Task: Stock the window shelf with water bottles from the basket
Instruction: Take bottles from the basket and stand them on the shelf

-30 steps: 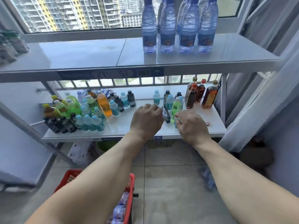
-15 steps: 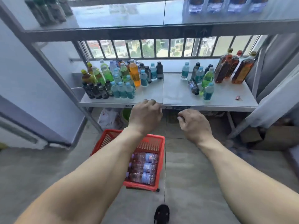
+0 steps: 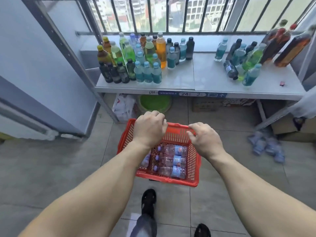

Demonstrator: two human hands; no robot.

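A red plastic basket (image 3: 195, 161) stands on the tiled floor below the shelf, with several clear water bottles (image 3: 171, 160) lying on their sides in it. My left hand (image 3: 149, 128) hovers over the basket's far left rim, fingers curled, holding nothing. My right hand (image 3: 204, 139) hangs above the basket's right side, fingers loosely curled and empty. The lower window shelf (image 3: 213, 82) in front carries many drink bottles. The upper shelf is out of view.
Grouped coloured bottles (image 3: 136, 59) crowd the shelf's left; more bottles (image 3: 242, 60), one lying down, sit at the right. A green basin (image 3: 154, 103), a bag and cartons lie under the shelf. Crumpled plastic (image 3: 266, 144) lies on the floor right. My shoes (image 3: 148, 200) stand behind the basket.
The view has tilted down from the upper shelf to the floor. Both hands came down from the lower shelf's front edge to just above the basket, still empty.
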